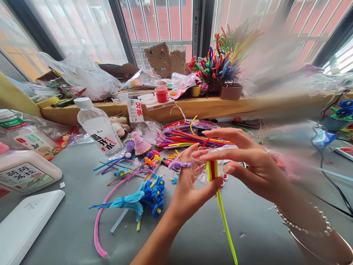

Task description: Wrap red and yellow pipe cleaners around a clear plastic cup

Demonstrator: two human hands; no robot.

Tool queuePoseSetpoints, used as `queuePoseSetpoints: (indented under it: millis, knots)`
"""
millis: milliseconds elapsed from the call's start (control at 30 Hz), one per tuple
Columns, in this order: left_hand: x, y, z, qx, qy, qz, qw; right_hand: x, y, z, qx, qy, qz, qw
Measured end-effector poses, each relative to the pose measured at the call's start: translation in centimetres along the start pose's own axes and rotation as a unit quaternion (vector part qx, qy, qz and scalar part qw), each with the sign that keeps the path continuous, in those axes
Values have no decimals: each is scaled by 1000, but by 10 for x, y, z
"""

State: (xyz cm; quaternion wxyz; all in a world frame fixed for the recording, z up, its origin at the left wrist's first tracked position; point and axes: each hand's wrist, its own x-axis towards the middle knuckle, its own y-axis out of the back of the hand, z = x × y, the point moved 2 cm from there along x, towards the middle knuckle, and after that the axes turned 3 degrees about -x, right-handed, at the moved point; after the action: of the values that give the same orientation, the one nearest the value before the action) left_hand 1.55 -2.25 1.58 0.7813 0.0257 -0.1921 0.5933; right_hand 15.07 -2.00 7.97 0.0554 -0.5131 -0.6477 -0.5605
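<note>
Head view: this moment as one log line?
Left hand: holds clear cup and yellow pipe cleaner | Right hand: at cup's rim | Nearby: blue flowers

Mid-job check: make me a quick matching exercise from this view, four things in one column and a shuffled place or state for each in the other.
Column one
1. Left hand
2. Yellow-green strip
3. Blue flower bundle
4. Right hand

Column two
A. Lying on the grey table
B. Beaded bracelet at the wrist
C. Thumb lying across the strip
D. Trailing down to the picture's bottom edge

Right pairs: 1-C, 2-D, 3-A, 4-B
</note>
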Motion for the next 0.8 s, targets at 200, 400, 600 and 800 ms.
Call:
queuePoseSetpoints:
  millis: [200, 400, 600, 800]
  knots:
    - [0, 0, 3, -41, 34, 7, 999, -1, -2, 5, 26, -47, 34, 998]
    - [1, 0, -1, -8, 17, 2, 1000, 0, -7, 8, 47, -104, 0, 993]
    - [2, 2, -1, -2, 42, -23, 999, 1, -8, 9, 74, -162, -16, 984]
    - [4, 6, 6, 52, 86, -26, 995, 1, -8, 6, 64, -158, -20, 985]
